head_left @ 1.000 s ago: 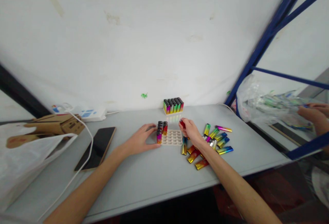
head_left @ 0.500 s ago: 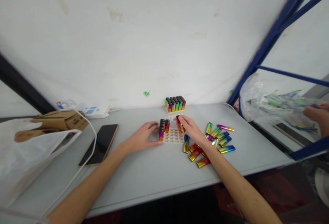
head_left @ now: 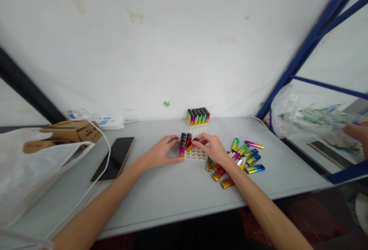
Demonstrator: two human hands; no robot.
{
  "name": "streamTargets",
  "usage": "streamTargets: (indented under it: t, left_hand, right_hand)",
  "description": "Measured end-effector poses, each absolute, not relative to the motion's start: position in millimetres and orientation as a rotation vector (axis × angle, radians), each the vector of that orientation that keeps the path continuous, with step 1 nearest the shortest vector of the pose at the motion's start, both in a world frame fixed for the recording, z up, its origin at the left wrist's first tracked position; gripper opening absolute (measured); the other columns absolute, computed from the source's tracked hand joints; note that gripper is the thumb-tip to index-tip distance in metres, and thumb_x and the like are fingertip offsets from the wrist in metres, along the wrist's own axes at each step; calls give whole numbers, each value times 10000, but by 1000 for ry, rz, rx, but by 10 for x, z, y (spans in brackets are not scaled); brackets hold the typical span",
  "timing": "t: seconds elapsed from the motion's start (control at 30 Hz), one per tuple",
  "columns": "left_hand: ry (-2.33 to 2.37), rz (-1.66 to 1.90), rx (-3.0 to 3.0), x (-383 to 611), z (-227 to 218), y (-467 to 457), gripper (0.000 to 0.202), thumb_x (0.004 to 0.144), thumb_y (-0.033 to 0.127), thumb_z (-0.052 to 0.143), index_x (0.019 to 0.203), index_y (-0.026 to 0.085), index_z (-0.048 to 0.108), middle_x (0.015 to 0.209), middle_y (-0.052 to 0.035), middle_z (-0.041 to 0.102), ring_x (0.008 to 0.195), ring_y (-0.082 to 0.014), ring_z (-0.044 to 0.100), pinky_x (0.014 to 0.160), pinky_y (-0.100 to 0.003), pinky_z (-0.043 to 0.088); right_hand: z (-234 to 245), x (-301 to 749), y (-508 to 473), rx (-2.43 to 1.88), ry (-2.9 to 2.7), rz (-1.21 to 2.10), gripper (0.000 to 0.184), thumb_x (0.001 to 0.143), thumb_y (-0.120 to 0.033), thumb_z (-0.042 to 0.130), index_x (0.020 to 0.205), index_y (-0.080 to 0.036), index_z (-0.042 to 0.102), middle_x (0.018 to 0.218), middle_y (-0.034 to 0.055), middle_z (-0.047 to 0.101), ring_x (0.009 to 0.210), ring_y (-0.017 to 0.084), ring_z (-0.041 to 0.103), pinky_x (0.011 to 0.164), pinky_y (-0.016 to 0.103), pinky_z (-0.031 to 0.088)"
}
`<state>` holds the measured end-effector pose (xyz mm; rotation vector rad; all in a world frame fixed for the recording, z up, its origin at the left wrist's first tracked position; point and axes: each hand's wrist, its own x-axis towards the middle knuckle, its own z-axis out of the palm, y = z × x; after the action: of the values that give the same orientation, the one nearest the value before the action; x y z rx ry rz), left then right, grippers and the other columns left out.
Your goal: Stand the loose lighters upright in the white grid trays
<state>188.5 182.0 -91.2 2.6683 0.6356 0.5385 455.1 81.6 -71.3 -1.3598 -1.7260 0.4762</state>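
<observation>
Colourful metallic lighters with black tops stand upright in a pale tray with round holes (head_left: 197,154). One column of lighters (head_left: 182,150) fills its left edge, with red ones (head_left: 189,141) beside it. My left hand (head_left: 162,151) curves around the tray's left side, thumb at the front corner and fingertips by the rear lighters. Above the holes, my right hand (head_left: 212,147) pinches a lighter (head_left: 196,139); its black top shows at the fingertips and its body is partly hidden. Loose lighters (head_left: 247,156) lie in a pile right of the tray, partly under my right forearm.
A full block of lighters (head_left: 198,116) stands near the wall. On the left are a phone (head_left: 115,160), a white cable (head_left: 107,165), a cardboard box (head_left: 77,130) and a plastic bag (head_left: 37,177). Blue shelf frame (head_left: 299,54) and another person's hand (head_left: 358,133) are on the right.
My right hand has moved left with the lighter, from the tray's right side to over its holes near the red lighters. My left hand stays at the tray. The view has shifted slightly.
</observation>
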Motion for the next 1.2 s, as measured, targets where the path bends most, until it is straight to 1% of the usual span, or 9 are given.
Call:
streamTargets:
  t: [0.13, 0.27, 0.43, 0.53, 0.67, 0.8, 1.0, 1.1, 1.2]
  left_hand:
    - [650, 531, 2666, 1884, -925, 1824, 739, 910, 639, 774, 1472, 182, 623, 1539, -186, 585, 1431, -363, 559, 1251, -525, 446]
    - [623, 561, 2654, 1876, -953, 1851, 743, 909, 642, 776, 1499, 221, 611, 1536, -161, 598, 1427, -358, 566, 1249, -528, 451]
    - [624, 546, 2660, 1869, -956, 1869, 749, 915, 653, 760, 1506, 219, 607, 1550, -164, 586, 1438, -359, 560, 1251, -528, 453]
    - [625, 565, 2671, 1874, -935, 1860, 725, 912, 668, 751, 1469, 217, 640, 1531, -162, 603, 1422, -364, 575, 1241, -524, 470]
    - [622, 571, 2675, 1882, -921, 1851, 725, 903, 688, 746, 1424, 188, 670, 1506, -177, 618, 1405, -368, 592, 1237, -517, 478]
    - [638, 578, 2663, 1888, -935, 1855, 724, 885, 690, 760, 1399, 185, 689, 1496, -180, 627, 1394, -378, 601, 1227, -514, 490]
    - [651, 554, 2657, 1900, -935, 1847, 740, 879, 670, 781, 1416, 173, 674, 1505, -192, 618, 1395, -388, 597, 1224, -536, 486]
    - [638, 558, 2649, 1898, -920, 1835, 724, 886, 658, 782, 1425, 189, 669, 1506, -181, 619, 1394, -379, 597, 1226, -538, 480]
    - [633, 558, 2643, 1890, -913, 1827, 718, 891, 655, 779, 1427, 191, 668, 1508, -176, 617, 1394, -375, 596, 1235, -522, 472]
  right_hand:
    - [-728, 4522, 837, -1368, -1858, 377, 249, 1023, -452, 707, 985, -207, 731, 747, 7, 746, 625, 166, 646, 627, 260, 458]
    - [-706, 4415, 828, -1439, -1977, 200, 192, 1046, -396, 702, 1065, -208, 730, 850, 31, 770, 690, 174, 663, 663, 264, 427]
    - [-649, 4318, 795, -1686, -2090, 49, 335, 1004, -522, 732, 979, -188, 745, 847, 85, 780, 737, 223, 695, 664, 290, 399]
    - [-585, 4398, 781, -1771, -2038, 28, 415, 1056, -585, 620, 947, -206, 748, 834, 80, 783, 771, 227, 714, 696, 293, 408]
    - [-537, 4733, 775, -1934, -1843, 11, 442, 1144, -508, 449, 994, -214, 742, 945, 91, 809, 851, 224, 739, 750, 294, 435]
    - [-558, 5107, 755, -2061, -1849, 121, 311, 1105, -438, 560, 1093, -193, 752, 1036, 121, 813, 952, 246, 746, 839, 306, 477]
    - [-500, 5274, 632, -1888, -2012, 551, 388, 938, -531, 769, 1139, -199, 751, 1016, 80, 796, 905, 236, 736, 826, 314, 535]
    - [-488, 5342, 577, -1814, -2040, 673, 460, 797, -444, 902, 1154, -194, 756, 1145, 91, 778, 1034, 249, 729, 928, 325, 547]
    - [-539, 5443, 585, -1877, -2006, 675, 333, 819, -344, 870, 1096, -187, 772, 1134, 98, 777, 1031, 248, 727, 930, 330, 545]
